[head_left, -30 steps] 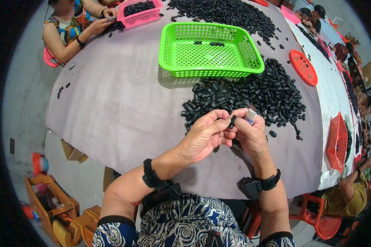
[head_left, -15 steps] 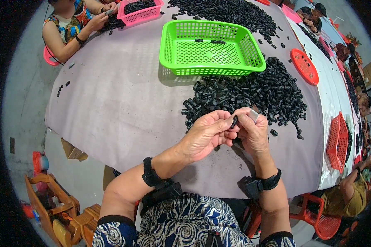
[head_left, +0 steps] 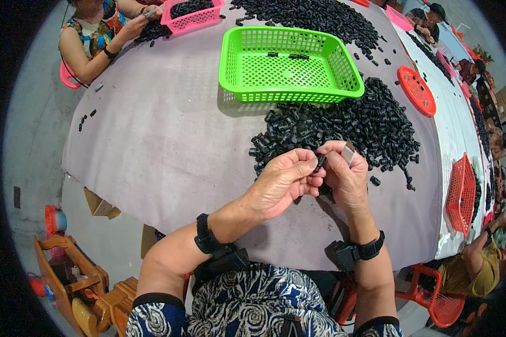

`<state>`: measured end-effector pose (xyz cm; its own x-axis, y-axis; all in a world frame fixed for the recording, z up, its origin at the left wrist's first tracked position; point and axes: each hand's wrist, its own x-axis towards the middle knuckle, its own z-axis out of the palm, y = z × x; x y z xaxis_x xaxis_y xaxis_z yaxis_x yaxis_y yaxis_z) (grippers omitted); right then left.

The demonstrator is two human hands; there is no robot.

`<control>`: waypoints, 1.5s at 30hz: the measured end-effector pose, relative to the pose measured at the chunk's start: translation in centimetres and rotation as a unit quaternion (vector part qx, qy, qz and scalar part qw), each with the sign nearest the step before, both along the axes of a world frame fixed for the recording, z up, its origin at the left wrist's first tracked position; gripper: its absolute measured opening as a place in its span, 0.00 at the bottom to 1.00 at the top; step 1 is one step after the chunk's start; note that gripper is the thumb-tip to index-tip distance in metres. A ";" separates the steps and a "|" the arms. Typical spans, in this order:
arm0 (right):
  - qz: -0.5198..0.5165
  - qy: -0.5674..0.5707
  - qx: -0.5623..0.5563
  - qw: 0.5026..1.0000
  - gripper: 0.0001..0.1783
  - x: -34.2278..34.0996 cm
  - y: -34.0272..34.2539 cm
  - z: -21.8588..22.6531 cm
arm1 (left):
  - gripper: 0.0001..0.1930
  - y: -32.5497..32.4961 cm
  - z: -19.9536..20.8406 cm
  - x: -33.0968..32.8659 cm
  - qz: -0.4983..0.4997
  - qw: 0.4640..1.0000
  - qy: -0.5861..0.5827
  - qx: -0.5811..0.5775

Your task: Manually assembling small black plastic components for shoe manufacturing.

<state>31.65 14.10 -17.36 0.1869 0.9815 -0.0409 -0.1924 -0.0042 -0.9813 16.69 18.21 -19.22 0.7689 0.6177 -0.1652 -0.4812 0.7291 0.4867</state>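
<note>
Between thumb and fingertips, my left hand (head_left: pixel 287 182) pinches a small black cylindrical part (head_left: pixel 320 163). My right hand (head_left: pixel 346 177) is closed right beside it, with a flat silvery blade-like piece (head_left: pixel 348 153) standing out between thumb and forefinger. Both hands meet just above the near edge of a heap of black cylindrical parts (head_left: pixel 343 123). Past that heap sits a bright green plastic basket (head_left: pixel 291 95) with a few black parts on its floor.
Another black heap (head_left: pixel 315 19) lies farther back. A pink basket (head_left: pixel 191 21) stands near a person (head_left: pixel 90 50) at the far left. To the right are a red round tray (head_left: pixel 416 91) and a red basket (head_left: pixel 461 194); a wooden chair (head_left: pixel 76 281) is at lower left.
My right hand has shifted and turned slightly, drawing a little away from the left, so the silvery piece shows more. The left hand stays nearly where it was.
</note>
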 end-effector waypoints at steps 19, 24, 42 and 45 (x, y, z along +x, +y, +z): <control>0.025 -0.373 0.156 0.914 0.06 0.5 0.1 1.1 | 0.07 0.2 -0.3 -0.1 0.085 0.996 -0.018 0.013; 0.015 -0.395 0.159 0.905 0.06 0.7 0.2 0.9 | 0.07 0.1 -0.2 0.0 0.098 0.995 -0.012 0.020; 0.010 -0.384 0.154 0.910 0.06 0.8 0.3 0.7 | 0.06 -0.1 -0.4 0.1 0.095 0.995 -0.015 0.013; 0.011 -0.378 0.135 0.916 0.05 0.7 0.2 0.7 | 0.06 0.0 -0.4 0.0 0.091 0.996 -0.016 0.016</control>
<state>32.35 14.34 -16.64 0.0412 0.9407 0.3366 0.5403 0.2624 -0.7995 16.72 18.25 -19.65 0.6479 0.7521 -0.1208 -0.6195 0.6126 0.4909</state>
